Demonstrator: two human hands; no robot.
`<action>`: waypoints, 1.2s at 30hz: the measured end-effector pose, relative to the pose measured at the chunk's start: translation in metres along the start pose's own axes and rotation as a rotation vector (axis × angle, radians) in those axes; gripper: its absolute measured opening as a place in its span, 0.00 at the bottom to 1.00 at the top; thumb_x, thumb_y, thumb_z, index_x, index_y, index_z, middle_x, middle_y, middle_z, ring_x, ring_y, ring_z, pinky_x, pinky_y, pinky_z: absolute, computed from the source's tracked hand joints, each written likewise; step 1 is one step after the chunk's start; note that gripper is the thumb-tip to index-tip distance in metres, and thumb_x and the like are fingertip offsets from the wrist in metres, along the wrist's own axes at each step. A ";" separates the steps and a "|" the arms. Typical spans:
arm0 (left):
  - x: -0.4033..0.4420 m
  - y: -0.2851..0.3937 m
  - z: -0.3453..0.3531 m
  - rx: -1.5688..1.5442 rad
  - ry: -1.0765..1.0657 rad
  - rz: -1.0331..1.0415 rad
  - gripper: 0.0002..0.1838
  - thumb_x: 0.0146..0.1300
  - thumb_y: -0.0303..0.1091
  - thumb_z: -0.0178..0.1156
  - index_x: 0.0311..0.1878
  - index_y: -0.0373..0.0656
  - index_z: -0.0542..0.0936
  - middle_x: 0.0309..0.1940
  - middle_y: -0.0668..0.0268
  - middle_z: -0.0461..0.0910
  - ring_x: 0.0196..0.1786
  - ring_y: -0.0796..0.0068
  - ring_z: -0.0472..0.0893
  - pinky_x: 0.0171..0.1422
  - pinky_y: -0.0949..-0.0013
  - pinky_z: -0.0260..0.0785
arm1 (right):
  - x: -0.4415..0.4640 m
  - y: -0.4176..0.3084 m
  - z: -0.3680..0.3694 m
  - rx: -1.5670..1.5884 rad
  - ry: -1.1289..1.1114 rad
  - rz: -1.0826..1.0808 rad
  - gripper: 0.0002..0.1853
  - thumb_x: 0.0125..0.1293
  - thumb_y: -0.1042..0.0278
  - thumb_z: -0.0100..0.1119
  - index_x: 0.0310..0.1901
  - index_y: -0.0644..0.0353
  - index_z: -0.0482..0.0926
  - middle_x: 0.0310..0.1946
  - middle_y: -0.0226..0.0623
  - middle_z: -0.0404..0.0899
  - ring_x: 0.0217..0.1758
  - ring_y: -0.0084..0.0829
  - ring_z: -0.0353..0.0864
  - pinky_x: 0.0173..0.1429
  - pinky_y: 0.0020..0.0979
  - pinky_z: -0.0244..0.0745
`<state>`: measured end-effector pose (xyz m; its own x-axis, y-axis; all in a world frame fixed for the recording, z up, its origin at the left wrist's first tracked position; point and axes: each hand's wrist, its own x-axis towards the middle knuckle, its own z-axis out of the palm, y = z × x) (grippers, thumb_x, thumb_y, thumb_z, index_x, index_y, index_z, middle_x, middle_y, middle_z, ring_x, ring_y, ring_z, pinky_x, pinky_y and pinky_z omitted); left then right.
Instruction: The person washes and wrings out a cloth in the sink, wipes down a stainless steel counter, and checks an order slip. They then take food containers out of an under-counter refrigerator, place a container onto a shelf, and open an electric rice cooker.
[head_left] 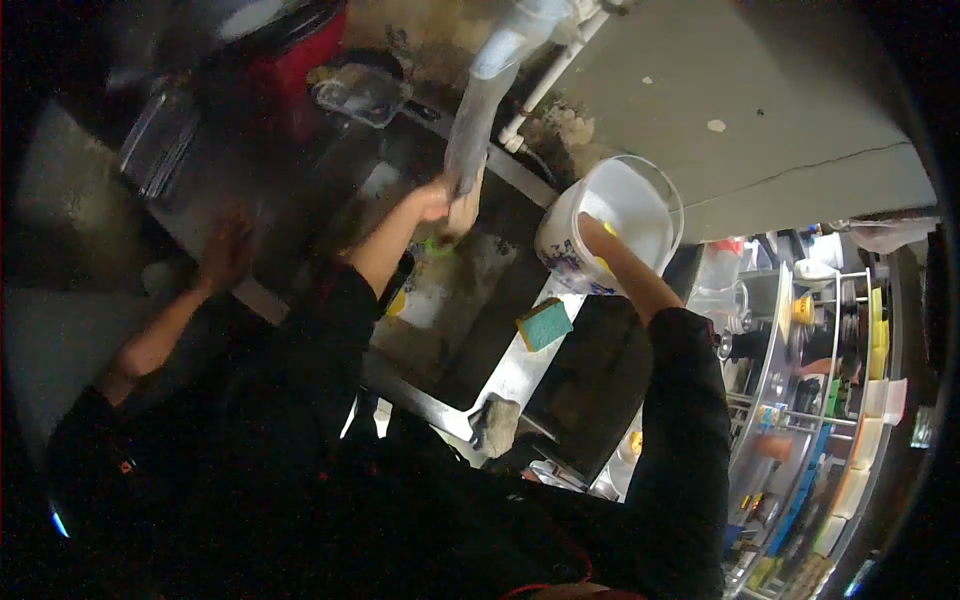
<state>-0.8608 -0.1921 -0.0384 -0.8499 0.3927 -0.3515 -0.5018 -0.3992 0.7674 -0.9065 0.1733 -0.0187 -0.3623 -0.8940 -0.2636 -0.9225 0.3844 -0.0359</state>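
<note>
My right hand point(600, 240) reaches into the mouth of a tilted white plastic bucket point(565, 250). Bits of yellow point(608, 228) show on either side of this closed hand; most of that yellow thing is hidden. My left hand point(432, 200) is closed around the lower end of a translucent, hose-like plastic tube point(468, 130) hanging over a wet basin point(430, 330). Below the bucket, a sponge with a teal scouring side point(546, 326) lies on the metal rim point(525, 370). A greyish lump point(495, 425), perhaps a cloth, sits nearer my body.
Another person's blurred hand point(230, 250) extends over the left side. A clear plastic container point(362, 95) stands behind the basin, close to a red bin point(300, 70). A white pipe point(555, 75) runs along the wall. Wire shelving point(835, 350) with many items occupies the right.
</note>
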 end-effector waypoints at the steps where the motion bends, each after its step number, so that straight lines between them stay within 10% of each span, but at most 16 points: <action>1: 0.003 -0.002 -0.004 -0.042 -0.020 0.002 0.26 0.65 0.51 0.49 0.61 0.47 0.66 0.54 0.70 0.71 0.55 0.70 0.71 0.58 0.61 0.64 | 0.000 0.005 0.004 -0.015 -0.009 -0.018 0.24 0.46 0.60 0.67 0.46 0.60 0.76 0.39 0.35 0.79 0.41 0.35 0.77 0.48 0.33 0.71; 7: -0.011 -0.025 0.001 -0.218 -0.108 0.080 0.28 0.66 0.57 0.44 0.58 0.45 0.67 0.53 0.66 0.72 0.55 0.67 0.71 0.58 0.60 0.63 | -0.006 0.014 -0.027 0.414 0.117 0.202 0.19 0.48 0.64 0.69 0.42 0.60 0.78 0.33 0.32 0.80 0.35 0.28 0.78 0.42 0.29 0.72; 11: -0.032 -0.029 0.031 -0.419 -0.033 -0.033 0.32 0.59 0.61 0.52 0.58 0.45 0.66 0.53 0.64 0.72 0.55 0.65 0.71 0.60 0.58 0.63 | -0.036 -0.025 -0.113 1.287 0.647 0.477 0.08 0.55 0.77 0.62 0.38 0.64 0.79 0.32 0.31 0.80 0.39 0.20 0.76 0.44 0.23 0.71; 14: -0.025 -0.041 0.048 -0.496 -0.149 0.101 0.34 0.53 0.62 0.59 0.54 0.46 0.69 0.50 0.66 0.74 0.52 0.66 0.73 0.56 0.60 0.65 | -0.036 -0.069 -0.159 1.375 0.917 0.476 0.07 0.56 0.78 0.62 0.38 0.60 0.80 0.32 0.27 0.80 0.32 0.20 0.75 0.40 0.24 0.70; 16: -0.025 -0.040 0.062 -0.483 -0.296 0.188 0.35 0.51 0.62 0.60 0.54 0.47 0.69 0.49 0.67 0.74 0.51 0.68 0.73 0.56 0.61 0.65 | -0.015 -0.123 -0.191 1.042 0.756 0.559 0.12 0.58 0.77 0.60 0.44 0.64 0.79 0.36 0.28 0.81 0.37 0.23 0.78 0.42 0.26 0.74; 18: -0.035 -0.031 0.086 -0.503 -0.087 0.098 0.31 0.50 0.62 0.62 0.48 0.49 0.72 0.41 0.71 0.75 0.47 0.73 0.74 0.52 0.66 0.67 | 0.029 -0.147 -0.137 0.304 0.530 0.722 0.15 0.55 0.75 0.59 0.47 0.61 0.78 0.34 0.46 0.82 0.30 0.35 0.83 0.34 0.35 0.75; 20: -0.034 -0.027 0.111 -0.468 0.253 -0.106 0.31 0.55 0.62 0.57 0.51 0.46 0.71 0.46 0.68 0.75 0.49 0.70 0.73 0.51 0.65 0.67 | 0.093 -0.202 -0.121 0.380 0.426 0.980 0.16 0.61 0.66 0.53 0.52 0.54 0.76 0.38 0.48 0.81 0.38 0.40 0.82 0.39 0.38 0.74; 22: -0.022 -0.049 0.107 -0.371 0.300 -0.051 0.33 0.59 0.61 0.51 0.57 0.43 0.68 0.52 0.64 0.72 0.53 0.67 0.72 0.55 0.65 0.65 | 0.131 -0.210 -0.070 0.874 1.091 0.900 0.18 0.65 0.62 0.46 0.55 0.55 0.73 0.45 0.47 0.79 0.46 0.40 0.79 0.47 0.37 0.72; 25: -0.071 -0.054 0.128 0.081 0.494 0.089 0.37 0.64 0.62 0.41 0.67 0.43 0.58 0.60 0.58 0.67 0.61 0.63 0.67 0.63 0.64 0.59 | 0.156 -0.182 -0.011 2.270 1.249 0.819 0.14 0.64 0.67 0.40 0.43 0.56 0.77 0.40 0.48 0.78 0.42 0.40 0.76 0.50 0.38 0.70; 26: -0.074 -0.064 0.124 0.347 0.578 -0.146 0.37 0.65 0.59 0.40 0.69 0.43 0.55 0.62 0.56 0.65 0.64 0.60 0.66 0.66 0.63 0.55 | 0.156 -0.176 0.003 2.801 1.089 0.580 0.15 0.65 0.63 0.42 0.47 0.54 0.77 0.40 0.42 0.77 0.40 0.36 0.73 0.50 0.35 0.69; 29: -0.051 -0.080 0.058 0.311 0.494 -0.240 0.25 0.66 0.52 0.44 0.56 0.42 0.71 0.48 0.61 0.76 0.49 0.65 0.76 0.52 0.62 0.68 | 0.185 -0.196 0.013 2.006 0.966 1.278 0.21 0.62 0.58 0.46 0.49 0.67 0.73 0.40 0.39 0.75 0.40 0.36 0.71 0.43 0.37 0.68; 32: -0.050 -0.103 0.039 -0.110 0.457 -0.146 0.19 0.66 0.44 0.46 0.51 0.41 0.73 0.45 0.60 0.77 0.48 0.66 0.77 0.52 0.63 0.68 | 0.190 -0.205 0.003 1.999 1.209 0.928 0.17 0.64 0.59 0.45 0.46 0.62 0.77 0.41 0.43 0.78 0.41 0.35 0.76 0.49 0.34 0.70; 34: -0.082 -0.067 0.073 -0.054 0.351 -0.013 0.17 0.66 0.42 0.47 0.50 0.42 0.74 0.45 0.61 0.77 0.48 0.68 0.77 0.53 0.63 0.69 | 0.171 -0.184 0.000 2.520 1.265 0.724 0.09 0.60 0.67 0.44 0.38 0.57 0.75 0.36 0.36 0.76 0.37 0.33 0.74 0.43 0.36 0.71; 36: -0.088 -0.041 0.070 -0.136 0.145 -0.025 0.19 0.65 0.47 0.49 0.50 0.44 0.74 0.47 0.63 0.77 0.50 0.70 0.76 0.54 0.63 0.68 | 0.171 -0.171 0.029 2.473 1.262 0.055 0.13 0.63 0.61 0.42 0.43 0.56 0.72 0.42 0.37 0.74 0.43 0.33 0.74 0.46 0.34 0.72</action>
<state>-0.7541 -0.1522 -0.0015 -0.8465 0.2841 -0.4503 -0.5314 -0.5030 0.6816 -0.8067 -0.0391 -0.0855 -0.9630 -0.2620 -0.0632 0.2569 -0.8218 -0.5086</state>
